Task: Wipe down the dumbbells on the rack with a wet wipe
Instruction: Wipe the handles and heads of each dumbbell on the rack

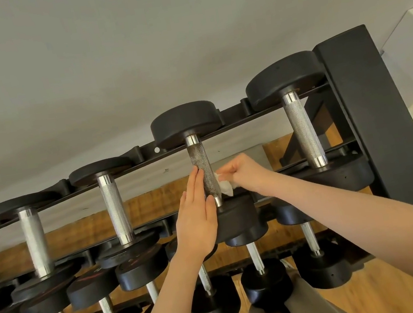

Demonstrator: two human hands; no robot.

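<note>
On the rack's (374,110) top tier, the left hand (197,218) lies flat against a dumbbell (204,173) handle; the right hand (247,174) pinches the wipe (225,185) against its right side. No readable writing.

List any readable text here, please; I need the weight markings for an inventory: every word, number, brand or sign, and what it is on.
No text can be read in this view.
Lower-tier dumbbell head: faint reddish marks, too blurred to read.
Neighbouring lower-tier head: faint pale marks, also unreadable.
Top-tier dumbbell, between the left hand and the wet wipe in the right hand: no label visible.
Rack upright: no sign or brand visible.
</note>
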